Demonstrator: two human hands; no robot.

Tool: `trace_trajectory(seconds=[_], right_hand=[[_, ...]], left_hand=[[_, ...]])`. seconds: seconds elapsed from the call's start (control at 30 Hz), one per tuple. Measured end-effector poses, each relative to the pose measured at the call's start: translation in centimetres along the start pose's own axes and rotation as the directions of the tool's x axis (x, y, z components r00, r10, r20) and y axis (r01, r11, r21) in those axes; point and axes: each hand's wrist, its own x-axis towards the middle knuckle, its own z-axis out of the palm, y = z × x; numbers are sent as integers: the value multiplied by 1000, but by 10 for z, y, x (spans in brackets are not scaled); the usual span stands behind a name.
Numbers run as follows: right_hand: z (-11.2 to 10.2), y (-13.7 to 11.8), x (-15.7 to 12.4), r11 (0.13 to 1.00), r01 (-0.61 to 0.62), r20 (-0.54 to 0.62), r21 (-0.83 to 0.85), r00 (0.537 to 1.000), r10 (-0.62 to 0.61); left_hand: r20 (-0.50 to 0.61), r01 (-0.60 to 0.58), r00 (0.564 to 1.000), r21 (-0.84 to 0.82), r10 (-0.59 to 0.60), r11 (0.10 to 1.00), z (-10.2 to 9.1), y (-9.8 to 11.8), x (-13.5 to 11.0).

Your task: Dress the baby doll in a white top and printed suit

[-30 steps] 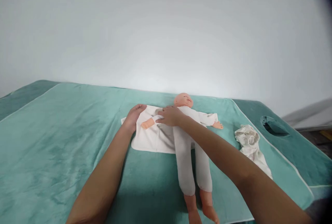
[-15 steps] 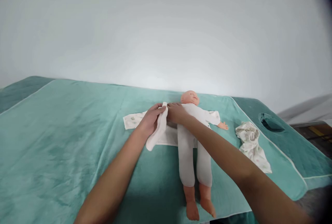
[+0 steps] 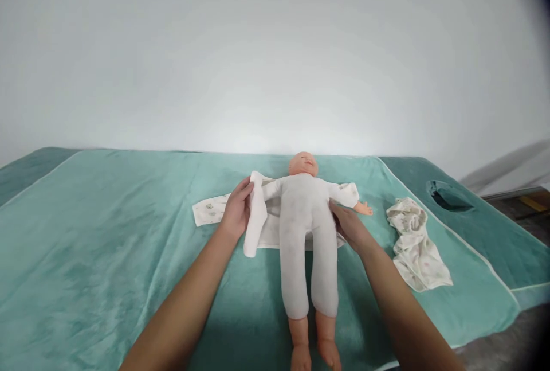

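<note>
A baby doll [image 3: 305,204] with a white cloth body lies on its back, head toward the wall. Under its torso a white baby shirt [image 3: 270,236] with small prints is spread open; one sleeve covers the doll's arm on the right, while the other sleeve lies flat to the left. My left hand [image 3: 239,207] grips the shirt's folded front edge, lifting it beside the doll's other arm, whose end is hidden behind the cloth. At the doll's right-hand side in view, my right hand [image 3: 348,225] holds its waist, fingers partly hidden beneath.
A crumpled, printed white baby garment [image 3: 419,245] lies to the right. Everything rests on a green sheet [image 3: 107,256] over a padded table, which has an oval hole [image 3: 449,198] at the right. A pale wall [image 3: 258,55] stands behind.
My right hand has moved from the doll's arm on the left, across the body, to its waist on the right. The doll has shifted slightly and lies straighter. My left hand still holds the shirt edge.
</note>
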Motion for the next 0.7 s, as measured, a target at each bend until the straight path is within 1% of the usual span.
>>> trace_trajectory(seconds=[0.07,0.13,0.2,0.27,0.33,0.4,0.43,0.53,0.63,0.7], right_hand=[[12,-9,7,996,-52,55,77,997,48],[22,-21,13,990,-116,87,78,990,110],[33,-29,17,990,-142,62,25,988,140],[44,-31,21,992,-118,16,-40,993,119],[53,-25,26,998,-48,28,-38,998,49],[60,-15,30,999,15,80,29,997,-18],[63,-9,32,997,28,108,66,994,-35],[68,5,32,991,-6,161,131,987,-15],[70,8,27,989,-29,179,143,984,3],[72,7,23,989,-34,189,146,982,6]], left_hand=[[23,0,1000,3,0,1000,-3,-1,2],[53,16,998,5,-16,1000,-5,-1,2],[73,39,997,3,-39,999,-5,1,2],[73,53,996,-10,-52,999,-5,3,1],[71,57,996,-18,-55,998,-5,4,2],[78,37,996,-2,-36,999,-6,3,4],[88,15,996,14,-16,1000,-7,2,6],[130,-53,990,57,46,997,-8,-2,9],[160,-57,986,63,47,996,-8,-3,10],[153,-58,987,56,49,997,-6,-2,9]])
